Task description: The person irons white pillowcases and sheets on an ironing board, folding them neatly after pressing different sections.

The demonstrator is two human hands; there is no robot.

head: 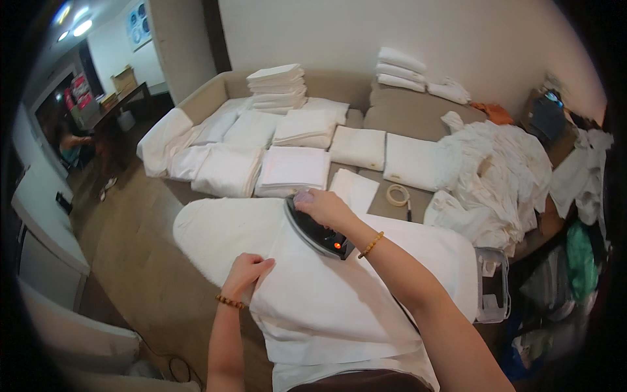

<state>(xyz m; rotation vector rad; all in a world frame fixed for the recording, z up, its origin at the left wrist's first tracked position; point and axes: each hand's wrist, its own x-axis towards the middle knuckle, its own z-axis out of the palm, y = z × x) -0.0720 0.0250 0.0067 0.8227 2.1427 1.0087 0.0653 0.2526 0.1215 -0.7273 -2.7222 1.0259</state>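
Observation:
My right hand (321,208) is closed on the handle of a black clothes iron (313,228), whose orange light is lit near its heel. The iron lies on a white cloth (333,294) spread over a padded white ironing board (210,225), its tip pointing away from me. To the left of the iron, my left hand (252,272) pinches the cloth's left edge between thumb and fingers. The cloth's near part hangs in folds over the board's front edge. Beaded bracelets circle both wrists.
Behind the board, a beige sofa (392,105) holds folded white cloths (296,169), a tape roll (397,195) and a crumpled white heap (490,161). A wire rack (507,294) adjoins the board's right end. A cable (180,367) lies on the floor; a person (73,144) sits far left.

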